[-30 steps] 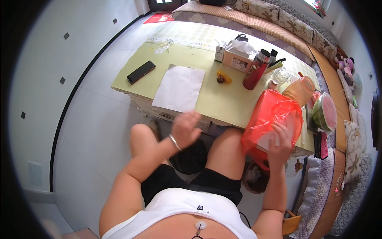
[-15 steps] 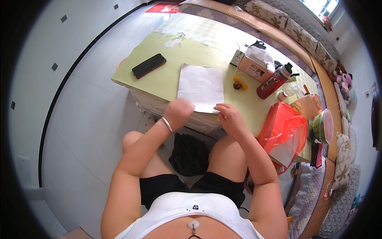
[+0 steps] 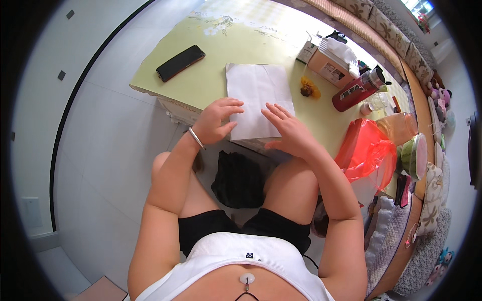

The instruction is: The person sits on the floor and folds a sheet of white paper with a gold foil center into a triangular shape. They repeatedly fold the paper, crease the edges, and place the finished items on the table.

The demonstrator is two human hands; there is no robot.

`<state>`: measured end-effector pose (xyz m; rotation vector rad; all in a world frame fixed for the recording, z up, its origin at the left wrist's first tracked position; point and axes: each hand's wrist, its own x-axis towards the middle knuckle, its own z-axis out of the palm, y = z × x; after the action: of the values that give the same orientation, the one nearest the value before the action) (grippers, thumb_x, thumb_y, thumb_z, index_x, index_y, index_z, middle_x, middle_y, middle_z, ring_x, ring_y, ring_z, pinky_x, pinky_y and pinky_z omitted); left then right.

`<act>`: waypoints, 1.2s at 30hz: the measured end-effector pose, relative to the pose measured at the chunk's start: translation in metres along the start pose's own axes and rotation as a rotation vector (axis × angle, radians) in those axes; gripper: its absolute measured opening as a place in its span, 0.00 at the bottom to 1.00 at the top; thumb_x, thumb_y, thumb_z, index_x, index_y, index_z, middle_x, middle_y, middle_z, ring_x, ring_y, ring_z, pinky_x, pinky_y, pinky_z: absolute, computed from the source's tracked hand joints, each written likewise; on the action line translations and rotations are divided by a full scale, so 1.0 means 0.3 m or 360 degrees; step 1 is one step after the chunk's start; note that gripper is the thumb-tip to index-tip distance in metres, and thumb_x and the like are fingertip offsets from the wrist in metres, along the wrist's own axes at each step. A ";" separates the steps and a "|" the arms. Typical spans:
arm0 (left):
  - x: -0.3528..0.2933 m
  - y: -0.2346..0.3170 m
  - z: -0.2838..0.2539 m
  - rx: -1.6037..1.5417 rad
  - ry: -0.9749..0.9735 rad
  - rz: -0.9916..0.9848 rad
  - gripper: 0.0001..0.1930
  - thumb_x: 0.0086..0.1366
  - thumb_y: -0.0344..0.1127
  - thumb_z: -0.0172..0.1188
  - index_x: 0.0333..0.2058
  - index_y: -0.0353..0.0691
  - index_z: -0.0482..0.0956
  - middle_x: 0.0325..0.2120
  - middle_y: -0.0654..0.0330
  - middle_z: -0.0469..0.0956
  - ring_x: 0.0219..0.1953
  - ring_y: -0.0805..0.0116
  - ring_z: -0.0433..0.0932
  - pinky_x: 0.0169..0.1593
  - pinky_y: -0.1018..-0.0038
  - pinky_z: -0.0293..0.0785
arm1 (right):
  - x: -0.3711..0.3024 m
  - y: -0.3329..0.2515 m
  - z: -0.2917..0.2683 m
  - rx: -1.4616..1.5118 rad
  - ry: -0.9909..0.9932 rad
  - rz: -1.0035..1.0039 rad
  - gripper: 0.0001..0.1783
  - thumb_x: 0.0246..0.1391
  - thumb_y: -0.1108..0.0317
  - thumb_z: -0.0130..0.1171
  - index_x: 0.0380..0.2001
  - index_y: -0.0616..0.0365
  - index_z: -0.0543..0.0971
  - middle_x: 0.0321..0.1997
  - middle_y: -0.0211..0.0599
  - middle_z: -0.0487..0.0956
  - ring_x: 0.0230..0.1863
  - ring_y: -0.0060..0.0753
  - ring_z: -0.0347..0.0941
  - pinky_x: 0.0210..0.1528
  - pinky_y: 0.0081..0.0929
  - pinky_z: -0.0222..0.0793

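Note:
A white sheet of paper (image 3: 256, 88) lies at the near edge of the table, its near end at the edge. My left hand (image 3: 217, 119), with a silver bangle at the wrist, is over the sheet's left near side, fingers apart and holding nothing. Over the right near side is my right hand (image 3: 288, 128), its fingers spread and also holding nothing. Whether the fingertips touch the paper or hover just above it, I cannot tell.
The yellow-green table (image 3: 201, 95) carries a black phone (image 3: 181, 63) at left. On its right stand a tissue box (image 3: 334, 61), a dark red bottle (image 3: 357, 90), a red plastic bag (image 3: 365, 150) and a melon-patterned container (image 3: 413, 156). A black bin bag (image 3: 238, 180) is between my knees.
Both hands have come up from the paper's near edge onto its lower part, and their fingers have spread. The view has shifted slightly.

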<state>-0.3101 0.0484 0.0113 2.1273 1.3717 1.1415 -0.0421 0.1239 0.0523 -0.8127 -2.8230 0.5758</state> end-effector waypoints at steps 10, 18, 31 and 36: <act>0.010 -0.045 -0.008 -0.0188 -0.0188 -0.0115 0.16 0.56 0.21 0.62 0.45 0.34 0.83 0.48 0.51 0.82 0.56 0.52 0.78 0.60 0.63 0.74 | 0.054 0.043 0.047 -0.0208 -0.0154 -0.0078 0.37 0.46 0.59 0.74 0.60 0.52 0.74 0.73 0.32 0.67 0.74 0.40 0.59 0.71 0.39 0.61; 0.018 -0.014 -0.033 -0.0053 -0.0280 0.0054 0.30 0.49 0.43 0.78 0.48 0.34 0.81 0.52 0.50 0.79 0.58 0.50 0.75 0.62 0.60 0.71 | 0.035 0.051 0.039 -0.0091 0.0047 -0.0217 0.17 0.49 0.63 0.71 0.43 0.52 0.83 0.61 0.31 0.79 0.66 0.40 0.71 0.61 0.34 0.71; 0.001 -0.054 -0.050 -0.0478 -0.0334 -0.0102 0.28 0.51 0.47 0.78 0.44 0.35 0.79 0.54 0.49 0.79 0.62 0.51 0.73 0.64 0.63 0.69 | 0.062 0.035 0.027 0.0599 0.0181 0.0405 0.03 0.50 0.76 0.68 0.31 0.61 0.84 0.33 0.35 0.83 0.35 0.30 0.77 0.42 0.26 0.74; 0.019 -0.058 -0.059 -0.0605 -0.0376 -0.0197 0.23 0.55 0.42 0.75 0.44 0.33 0.80 0.52 0.49 0.81 0.62 0.54 0.74 0.63 0.64 0.69 | 0.065 0.029 -0.020 0.0874 0.0087 0.0472 0.06 0.52 0.74 0.71 0.34 0.62 0.85 0.33 0.32 0.83 0.35 0.24 0.77 0.42 0.25 0.73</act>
<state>-0.3332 0.0592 0.0128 1.8125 1.0662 0.9755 -0.0530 0.1432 0.0550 -1.0968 -2.3143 1.2705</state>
